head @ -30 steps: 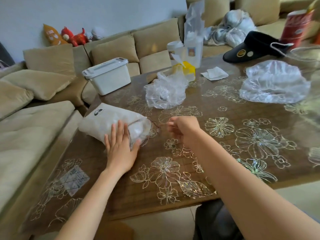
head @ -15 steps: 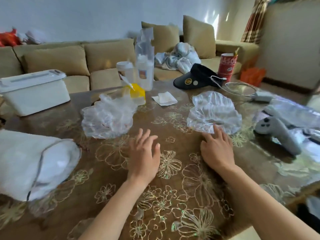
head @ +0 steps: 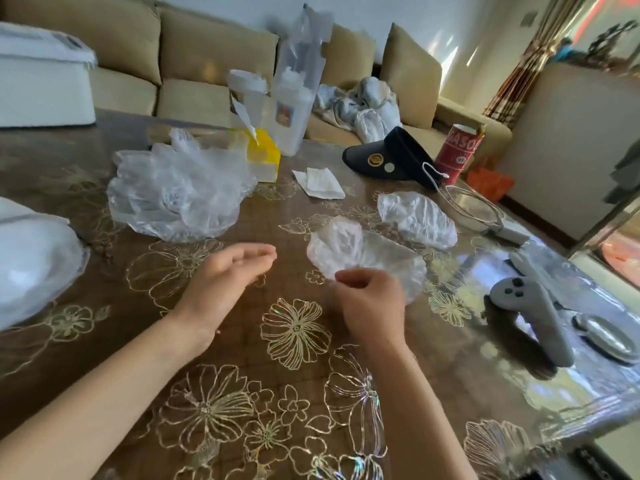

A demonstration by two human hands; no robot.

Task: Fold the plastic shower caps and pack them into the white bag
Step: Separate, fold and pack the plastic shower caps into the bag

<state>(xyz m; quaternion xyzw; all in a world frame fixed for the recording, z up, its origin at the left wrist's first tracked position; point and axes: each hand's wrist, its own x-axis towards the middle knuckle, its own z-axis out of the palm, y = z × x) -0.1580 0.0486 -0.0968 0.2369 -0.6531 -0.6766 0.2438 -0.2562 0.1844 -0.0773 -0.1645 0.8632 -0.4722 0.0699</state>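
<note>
Unfolded shower cap [head: 363, 251] pinched by right hand [head: 367, 299]; left hand [head: 228, 275] held wide, empty; second cap [head: 415, 220] lying loose on desk [head: 450, 375]. Packing apparently part-done: white bag [head: 34, 258] bulging, contents blurred.

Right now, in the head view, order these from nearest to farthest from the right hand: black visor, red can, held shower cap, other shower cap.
1. Held shower cap, pinched by the right hand.
2. Other shower cap, just behind, to the right.
3. Black visor, farther back.
4. Red can, behind the visor, rightmost.
</note>
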